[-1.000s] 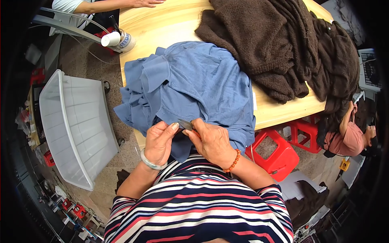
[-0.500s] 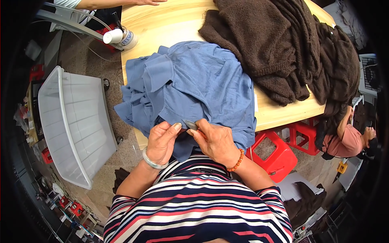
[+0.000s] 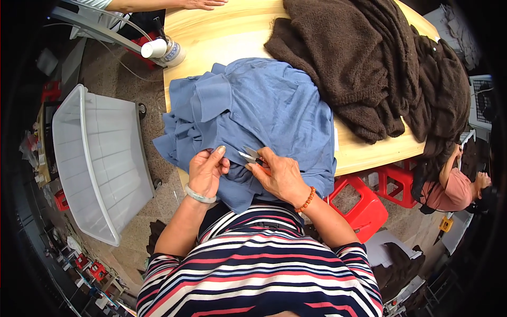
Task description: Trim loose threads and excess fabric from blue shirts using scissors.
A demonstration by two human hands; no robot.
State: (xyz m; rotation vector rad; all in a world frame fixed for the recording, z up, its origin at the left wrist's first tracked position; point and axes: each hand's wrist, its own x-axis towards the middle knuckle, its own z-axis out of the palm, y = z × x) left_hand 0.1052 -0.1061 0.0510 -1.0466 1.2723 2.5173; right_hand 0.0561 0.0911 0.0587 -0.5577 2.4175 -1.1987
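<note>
A heap of blue cloth, a collared garment (image 3: 269, 100), lies on the wooden table in front of me. In my right hand (image 3: 285, 179) is a pair of thread snips (image 3: 247, 157), the two pointed blades spread apart and directed left over the cloth. My left hand (image 3: 206, 174) is closed in a pinch, thumb against forefinger, over the lower left part of the garment. Whatever lies between those fingertips is too small to make out. A short gap separates the blade tips from my left fingers.
Brown knitted garments (image 3: 359, 68) cover the table's (image 3: 222, 31) right side. A white cup (image 3: 153, 48) and a jar (image 3: 173, 54) are at its far left corner, near another person's hand (image 3: 206, 4). A white wheeled bin (image 3: 105, 164) stands left, red stools (image 3: 362, 206) right.
The snips' blades have opened and come more into sight. My hands have drawn slightly apart, and the left one has risen a little over the blue cloth.
</note>
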